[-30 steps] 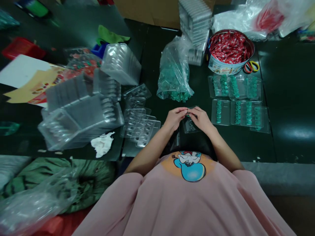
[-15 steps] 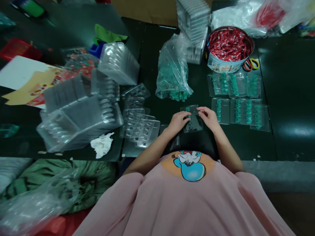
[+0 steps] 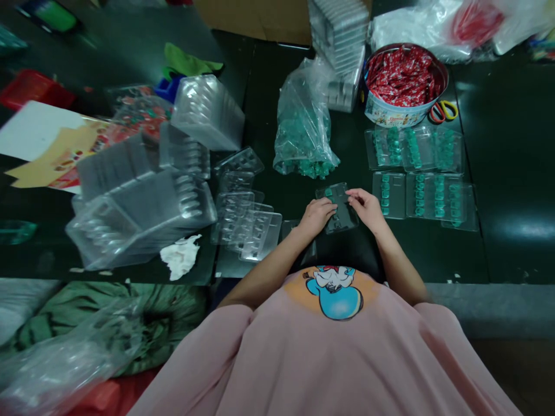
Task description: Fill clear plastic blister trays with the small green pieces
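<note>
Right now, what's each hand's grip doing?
Left hand: fingers curled over the clear tray; whether its grip is closed can't be told.
Right hand: partly curled at the tray's right side; pinching or not can't be told.

1 left hand [image 3: 318, 216] + 1 right hand [image 3: 366, 207] = 2. 1 clear tray [image 3: 347, 215] at the fingers. Green strips [image 3: 419, 195] over on the right: 2 rows. Nearer row 4, farther row at least 3, overlap hides the exact figure. 1 bag of green pieces [image 3: 303, 127], contents too many to count. 1 tin [image 3: 392, 117]; red packets [image 3: 403, 81] inside, same problem. 1 pair of scissors [image 3: 450, 108], 2 handle loops. Loose empty trays [image 3: 260, 234]: at least 5, overlapping. Tray stacks [image 3: 212, 112]: at least 3, left ones merge. Singles: 1 white tissue [image 3: 180, 257], 1 green cloth [image 3: 191, 62], 1 red container [image 3: 37, 89].
</note>
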### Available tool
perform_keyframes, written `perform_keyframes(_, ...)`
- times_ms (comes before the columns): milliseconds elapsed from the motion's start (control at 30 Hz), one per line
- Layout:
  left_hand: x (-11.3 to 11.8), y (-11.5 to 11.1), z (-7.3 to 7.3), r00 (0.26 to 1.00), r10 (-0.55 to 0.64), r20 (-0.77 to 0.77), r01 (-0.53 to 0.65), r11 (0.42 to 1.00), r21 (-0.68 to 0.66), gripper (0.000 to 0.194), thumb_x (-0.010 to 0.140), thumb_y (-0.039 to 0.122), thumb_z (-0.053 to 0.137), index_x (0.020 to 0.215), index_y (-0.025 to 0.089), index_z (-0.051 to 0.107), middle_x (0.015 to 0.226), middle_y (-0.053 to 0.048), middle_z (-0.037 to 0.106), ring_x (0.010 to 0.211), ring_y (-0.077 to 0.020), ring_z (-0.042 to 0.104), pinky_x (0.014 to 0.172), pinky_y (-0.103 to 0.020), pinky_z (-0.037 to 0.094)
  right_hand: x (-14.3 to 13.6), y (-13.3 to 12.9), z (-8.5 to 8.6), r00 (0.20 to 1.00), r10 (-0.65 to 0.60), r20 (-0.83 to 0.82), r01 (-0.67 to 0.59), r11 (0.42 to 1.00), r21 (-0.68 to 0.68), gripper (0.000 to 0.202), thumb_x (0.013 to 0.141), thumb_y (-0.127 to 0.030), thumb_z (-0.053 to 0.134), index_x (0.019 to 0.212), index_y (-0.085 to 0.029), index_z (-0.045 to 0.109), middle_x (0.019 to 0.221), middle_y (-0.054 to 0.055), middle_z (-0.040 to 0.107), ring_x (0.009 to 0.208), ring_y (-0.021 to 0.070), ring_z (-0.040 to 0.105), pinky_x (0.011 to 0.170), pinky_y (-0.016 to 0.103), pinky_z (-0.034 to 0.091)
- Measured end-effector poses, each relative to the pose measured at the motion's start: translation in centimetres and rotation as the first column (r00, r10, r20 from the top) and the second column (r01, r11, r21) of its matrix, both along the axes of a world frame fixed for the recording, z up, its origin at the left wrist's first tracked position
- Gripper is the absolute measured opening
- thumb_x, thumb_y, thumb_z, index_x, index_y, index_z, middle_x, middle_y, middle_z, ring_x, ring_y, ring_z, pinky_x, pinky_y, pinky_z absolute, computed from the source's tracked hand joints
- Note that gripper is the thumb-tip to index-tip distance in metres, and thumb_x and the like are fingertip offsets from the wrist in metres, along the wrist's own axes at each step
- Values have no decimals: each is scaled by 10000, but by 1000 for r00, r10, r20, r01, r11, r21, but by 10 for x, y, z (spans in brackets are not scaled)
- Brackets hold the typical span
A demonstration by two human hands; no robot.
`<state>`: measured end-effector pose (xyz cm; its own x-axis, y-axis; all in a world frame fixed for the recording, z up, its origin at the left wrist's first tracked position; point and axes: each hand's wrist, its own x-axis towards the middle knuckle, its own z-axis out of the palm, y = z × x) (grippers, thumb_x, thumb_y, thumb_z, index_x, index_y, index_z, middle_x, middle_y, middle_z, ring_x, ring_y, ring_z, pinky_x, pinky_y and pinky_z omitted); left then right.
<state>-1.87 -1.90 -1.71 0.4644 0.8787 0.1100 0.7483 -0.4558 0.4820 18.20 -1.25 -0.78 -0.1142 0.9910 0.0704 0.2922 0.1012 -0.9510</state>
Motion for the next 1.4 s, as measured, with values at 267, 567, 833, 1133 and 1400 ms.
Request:
perform_keyframes(267,0,2,-7,999,-30,-21,30,999,18,207,892,228,613,1059,199,733,1036,-81,673,937,-201,650,823,-325,492,-46,65,7,945,68,320,-147,962,230,326,895,-150,468,1154,-183,665,1108,103,667,999,209,632,918,354,507)
perform_keyframes(567,-17,15,15,856,254,451,-228,967,-112,212,853,254,632,1021,179,737,999,-76,671,906,-170,639,837,-306,510,-69,97,-8,916,-3,402,-75,981,178,227,808,-129,614,1020,-181,674,980,86,658,858,209,619,844,367,503)
perform_keyframes(833,-3,37,23,313,608,730,-150,790,-594,323,693,313,752,962,141,702,819,-32,693,752,-142,633,753,-288,505,-52,50,11,994,97,50,-104,982,155,254,826,-240,613,1061,-213,706,911,39,638,763,152,598,748,316,527)
perform_keyframes(1133,2,25,28,272,609,745,-78,785,-614,303,593,232,801,867,148,704,770,1,660,750,-119,605,750,-264,490,-43,17,13,970,109,-219,-113,994,-5,271,796,-276,636,1058,-225,680,1023,48,672,870,165,655,813,336,537)
perform_keyframes(1400,5,11,32,250,707,662,37,676,-736,398,608,348,847,938,154,737,836,-44,713,777,-142,656,686,-235,476,-37,5,15,957,-21,-291,-3,997,-81,188,785,-354,661,902,-207,648,845,8,674,774,143,630,762,303,516)
